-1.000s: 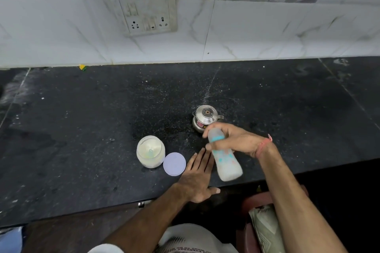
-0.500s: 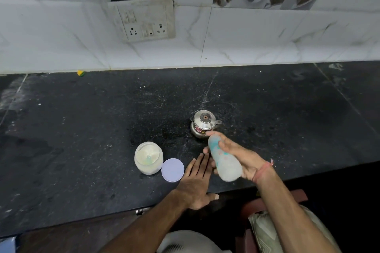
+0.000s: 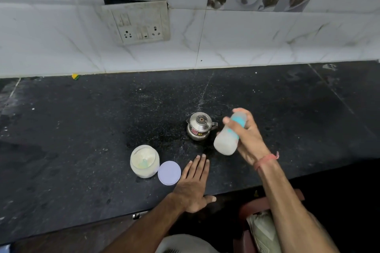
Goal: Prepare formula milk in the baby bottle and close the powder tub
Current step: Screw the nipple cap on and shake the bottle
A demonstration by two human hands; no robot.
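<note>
Fingers (image 3: 228,121) of the right hand (image 3: 249,139) are curling around the baby bottle (image 3: 228,136), gripping it in the air just right of the steel pot (image 3: 199,129), with its long axis tilting: the blue cap end is pointing up and away toward the wall, the rounded milky-white base down toward the person. Left hand (image 3: 193,183) is lying flat on the dark surface (image 3: 82,129), its 4 straight fingers close together, just right of the lilac lid (image 3: 169,172), which is sitting beside the open powder tub (image 3: 144,161) showing pale powder inside.
</note>
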